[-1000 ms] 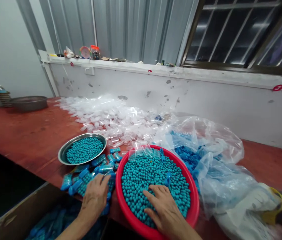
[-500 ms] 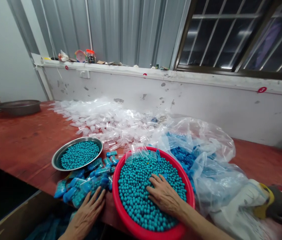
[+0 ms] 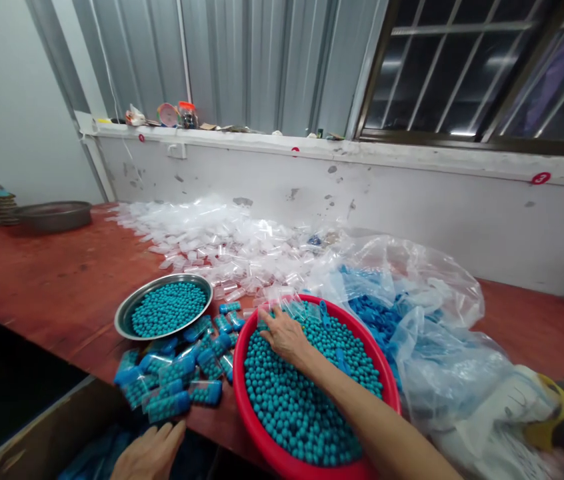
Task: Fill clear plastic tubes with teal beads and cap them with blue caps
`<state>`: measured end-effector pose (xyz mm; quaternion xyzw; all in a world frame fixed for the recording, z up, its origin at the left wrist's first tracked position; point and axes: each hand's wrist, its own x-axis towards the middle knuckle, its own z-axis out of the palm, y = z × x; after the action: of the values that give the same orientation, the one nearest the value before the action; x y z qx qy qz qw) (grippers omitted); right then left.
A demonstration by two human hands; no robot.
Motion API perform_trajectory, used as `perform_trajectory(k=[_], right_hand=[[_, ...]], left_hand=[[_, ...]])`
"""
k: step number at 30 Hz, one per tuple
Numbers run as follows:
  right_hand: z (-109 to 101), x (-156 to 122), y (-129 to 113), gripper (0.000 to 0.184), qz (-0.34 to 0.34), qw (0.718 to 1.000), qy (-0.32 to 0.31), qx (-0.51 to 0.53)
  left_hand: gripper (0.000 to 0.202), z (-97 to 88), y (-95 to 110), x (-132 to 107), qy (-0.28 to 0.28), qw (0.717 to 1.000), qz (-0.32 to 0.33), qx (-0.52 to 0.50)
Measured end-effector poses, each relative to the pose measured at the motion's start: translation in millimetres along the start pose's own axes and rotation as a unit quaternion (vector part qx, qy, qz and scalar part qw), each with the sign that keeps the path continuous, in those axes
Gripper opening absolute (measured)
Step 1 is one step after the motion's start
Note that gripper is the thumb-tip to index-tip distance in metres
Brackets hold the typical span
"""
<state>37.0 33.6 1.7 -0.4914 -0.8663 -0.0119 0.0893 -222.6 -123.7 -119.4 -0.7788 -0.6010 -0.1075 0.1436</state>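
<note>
Lowest at left, a box (image 3: 37,427) lies below the table (image 3: 62,267) edge; anything nudged over that edge could drop into it or miss it. The bowl (image 3: 125,317) of small blue beads sits on the table, its near side next to the pile of filled tubes (image 3: 175,373); a shove through the pile could tip it and scatter beads.

The left hand (image 3: 149,455) is at the table's front edge, just beside the nearest filled tubes, fingers bent. Whether it touches or holds one, I cannot tell. A careless sweep here could roll tubes off, since some lie close to the edge.

The tub (image 3: 240,383) comes next, well filled with beads (image 3: 292,407) and near the same edge; a forearm pressing on its rim could tilt it and spill them.

The right hand (image 3: 285,339) reaches over the tub to clear tubes (image 3: 282,297) at its far rim, fingers spread; whether they pinch one is unclear. Loose, slick tubes could slide into the beads. Blue pieces (image 3: 343,361) lying among those beads could get scooped up too.
</note>
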Motion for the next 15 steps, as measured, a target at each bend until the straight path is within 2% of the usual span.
perform_trajectory(k=[2,3,7,9,12,15], right_hand=[[5.6,10.3,-1.4,0.053,-0.005,1.000,-0.010,-0.005],[8.4,13.1,-1.2,0.053,-0.004,1.000,-0.017,-0.007],[16.2,14.6,6.2,0.038,0.007,0.999,-0.035,-0.016],[16.9,12.3,11.3,0.033,0.007,0.999,-0.036,-0.015],[13.7,5.6,15.7,0.031,0.011,1.000,-0.027,-0.004],[6.9,-7.4,14.7,0.030,0.024,1.000,-0.011,0.013]], left_hand=[[0.032,-19.0,12.3,22.2,0.018,0.999,-0.010,-0.046],[0.031,-29.2,18.1,34.9,0.010,0.997,-0.012,-0.076],[0.031,-59.2,39.0,85.6,0.036,0.979,-0.072,-0.185],[0.032,-65.5,50.5,108.5,0.056,0.971,-0.059,-0.225],[0.037,-67.9,68.1,141.5,0.077,0.970,0.004,-0.231],[0.047,-66.8,83.1,168.8,0.055,0.973,0.031,-0.220]])
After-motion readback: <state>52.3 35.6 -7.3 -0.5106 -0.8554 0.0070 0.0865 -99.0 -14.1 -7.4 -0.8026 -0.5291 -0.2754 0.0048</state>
